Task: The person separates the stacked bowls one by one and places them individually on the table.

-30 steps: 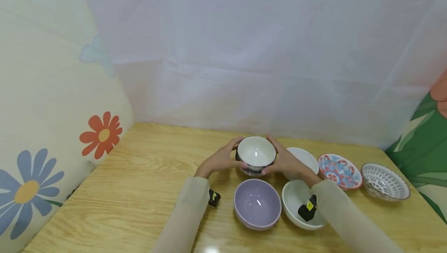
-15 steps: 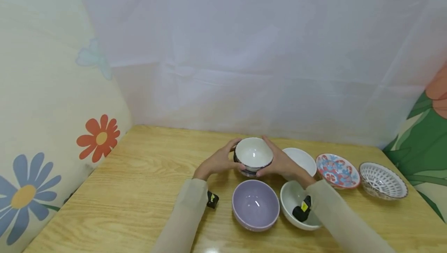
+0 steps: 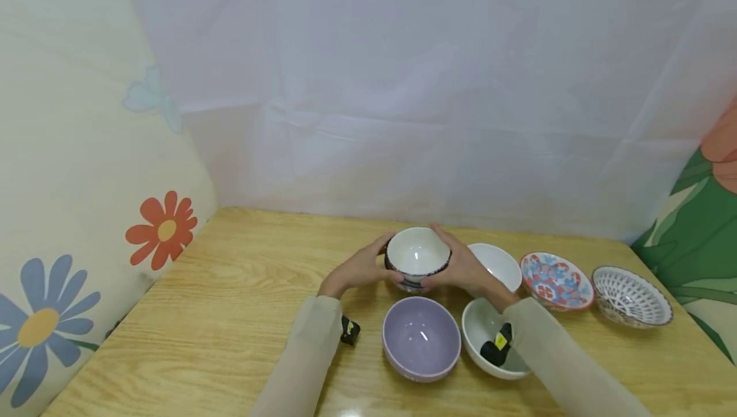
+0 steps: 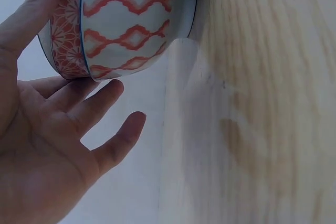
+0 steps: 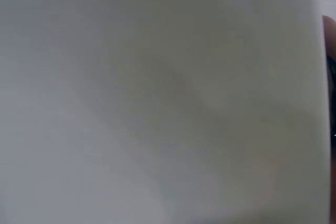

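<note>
Both hands hold a white-lined bowl (image 3: 417,251) with a dark patterned rim, upright at the back middle of the table. My left hand (image 3: 363,268) grips its left side, thumb at the front; my right hand (image 3: 463,270) grips the right side likewise. In the left wrist view, a bowl with red diamonds (image 4: 131,19) has its foot at the tabletop, and my left fingers (image 4: 100,103) are spread by its rim. It seems to lie under the white-lined bowl, but I cannot tell for sure. A blurred pale surface (image 5: 157,98) fills most of the right wrist view.
In front stand a purple bowl (image 3: 421,340) and a pale green bowl (image 3: 478,324), with the right wrist's black camera above the latter. Rightward follow a white bowl (image 3: 498,263), a red-and-blue floral bowl (image 3: 555,279) and a grey-white patterned bowl (image 3: 633,295). A white sheet (image 3: 368,116) hangs behind.
The head view has shifted slightly. Both hands keep their grip on the white-lined bowl, which stays in about the same place among the others.
</note>
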A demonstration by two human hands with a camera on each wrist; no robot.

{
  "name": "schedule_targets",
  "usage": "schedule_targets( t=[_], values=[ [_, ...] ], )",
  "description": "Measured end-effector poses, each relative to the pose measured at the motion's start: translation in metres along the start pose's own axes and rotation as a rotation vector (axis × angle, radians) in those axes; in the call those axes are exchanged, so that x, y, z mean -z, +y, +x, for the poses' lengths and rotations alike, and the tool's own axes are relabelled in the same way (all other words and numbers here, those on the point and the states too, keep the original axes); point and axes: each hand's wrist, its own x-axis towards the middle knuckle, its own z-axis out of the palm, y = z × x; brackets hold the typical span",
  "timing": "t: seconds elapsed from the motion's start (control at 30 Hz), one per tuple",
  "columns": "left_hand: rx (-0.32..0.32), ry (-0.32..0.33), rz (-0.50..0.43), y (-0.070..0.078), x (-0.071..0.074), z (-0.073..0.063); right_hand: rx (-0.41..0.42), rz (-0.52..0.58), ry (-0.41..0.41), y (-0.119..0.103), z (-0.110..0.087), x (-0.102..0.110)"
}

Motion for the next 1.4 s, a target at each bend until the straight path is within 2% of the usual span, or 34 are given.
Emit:
schedule_targets(
  t=[0.4,0.5,0.67,0.77,1.07,1.27,1.4],
  values=[
    [0.052,-0.007,0.005,-0.004,-0.001,0.003,-0.067,0.020,0.087,-0.009,-0.002,0.002],
    [0.053,-0.011,0.006,-0.003,0.000,0.002,-0.055,0.030,0.096,-0.008,-0.002,0.006],
    [0.040,-0.008,-0.004,-0.001,0.001,0.001,-0.022,-0.024,0.115,-0.011,-0.005,0.015],
    [0.036,-0.011,-0.017,0.000,0.001,0.000,-0.024,-0.048,0.127,-0.015,-0.009,0.020],
    [0.053,-0.008,0.002,-0.001,0.000,-0.002,-0.055,0.044,0.143,-0.022,-0.021,0.035],
    [0.042,-0.012,0.004,-0.002,0.000,-0.001,-0.053,0.030,0.184,-0.027,-0.034,0.046],
    [0.048,-0.015,-0.003,-0.002,-0.001,0.000,-0.092,0.017,0.213,-0.030,-0.047,0.053]
  ],
)
